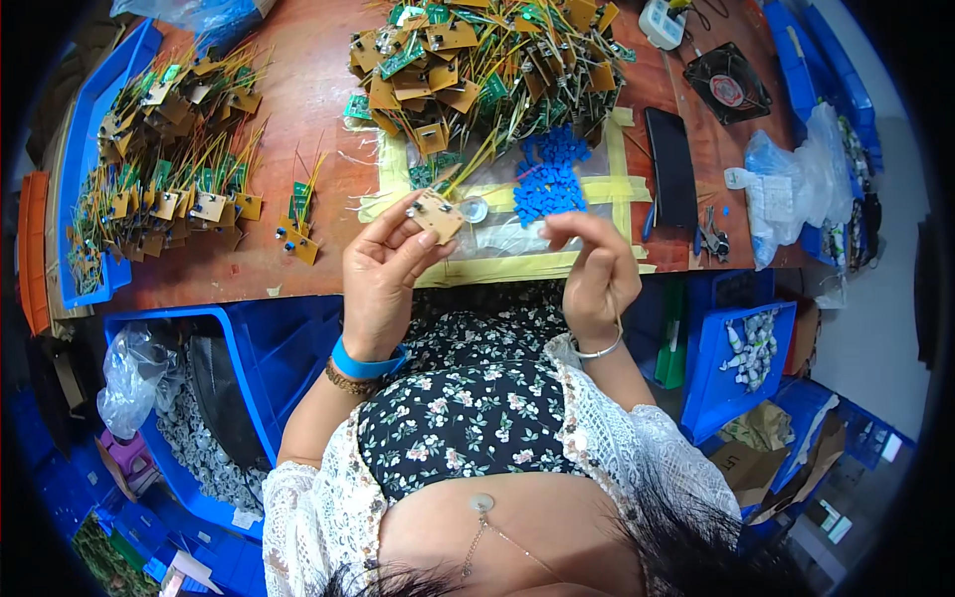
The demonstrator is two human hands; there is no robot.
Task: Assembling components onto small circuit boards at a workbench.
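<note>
My left hand (386,267) pinches a small tan circuit board (435,217) between thumb and fingers, tilted above the front of the work mat. Dark parts sit on the board's face, and thin yellow wires rise behind it. My right hand (600,271) is raised at the near edge of a pile of small blue caps (549,179). Its fingers are bent inward, and whatever they hold, if anything, is too small to make out. A round clear disc (475,210) lies on the mat (507,267) just right of the board.
Wired boards (468,70) heap up at the back; more fill a blue tray (85,271) on the left. One separate board (296,247) has blue caps. A phone (672,164), pliers (711,235), a fan (727,84) and a plastic bag (786,184) lie right. Blue bins (254,368) stand below.
</note>
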